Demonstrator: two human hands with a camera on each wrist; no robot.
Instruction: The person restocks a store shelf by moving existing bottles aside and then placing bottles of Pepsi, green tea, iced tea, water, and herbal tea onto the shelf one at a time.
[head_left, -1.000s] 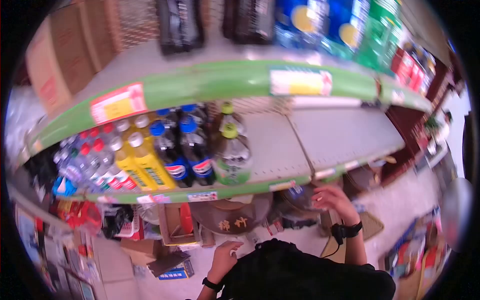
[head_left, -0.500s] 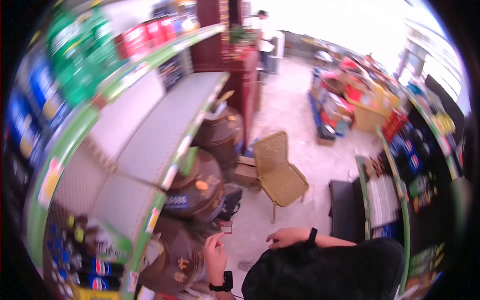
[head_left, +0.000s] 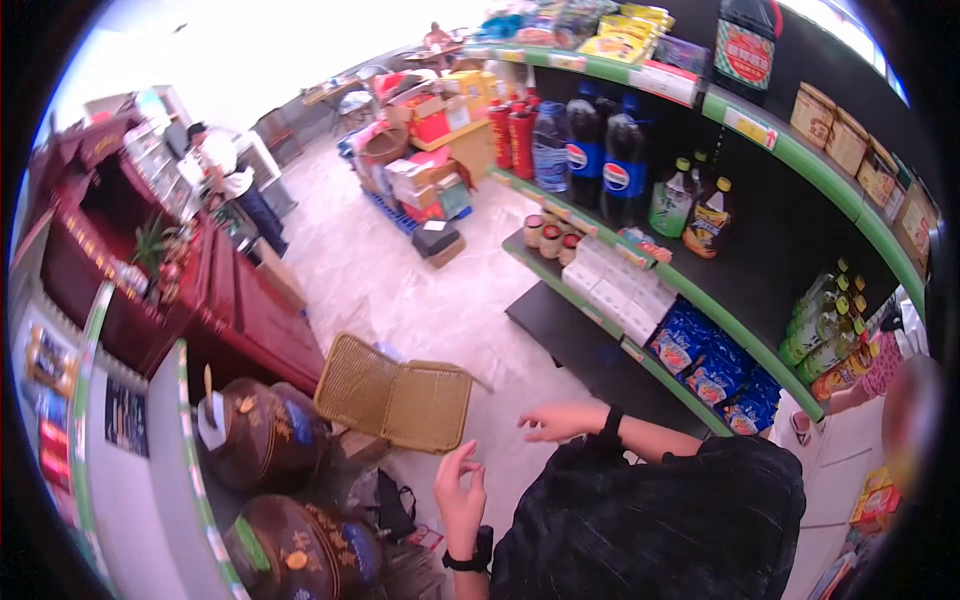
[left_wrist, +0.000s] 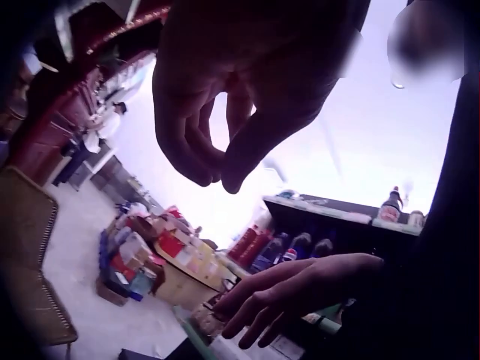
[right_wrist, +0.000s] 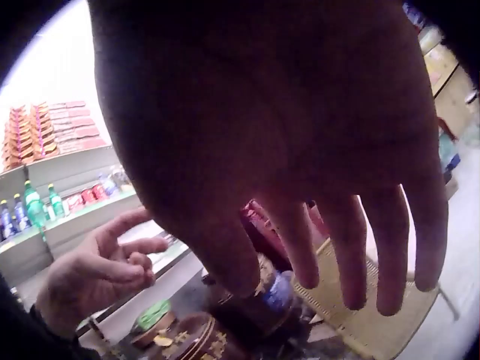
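My left hand (head_left: 460,492) is raised in front of my body in the head view, its fingers loosely bent and holding nothing. Thumb and fingertips come close together in the left wrist view. To its right, my right hand (head_left: 563,421) reaches out sideways, palm down. Its fingers (right_wrist: 352,277) hang apart and relaxed in the right wrist view, with no object in them. Just beyond both hands is a woven tan chair (head_left: 425,400). Brown jars (head_left: 262,430) stand low to the left of my left hand.
Green-edged shelves on the right carry Pepsi bottles (head_left: 622,170), white packs (head_left: 620,285) and blue bags (head_left: 715,375). A dark low platform (head_left: 560,335) sits below. Ahead, boxes (head_left: 425,185) are heaped on the floor. A person (head_left: 230,180) stands by the dark red counter (head_left: 225,320).
The head view has swung right, from the bottle shelf round to the aisle and opposite shelves. Both hands stay in front of the body, holding nothing; the right hand has come lower and closer to the left.
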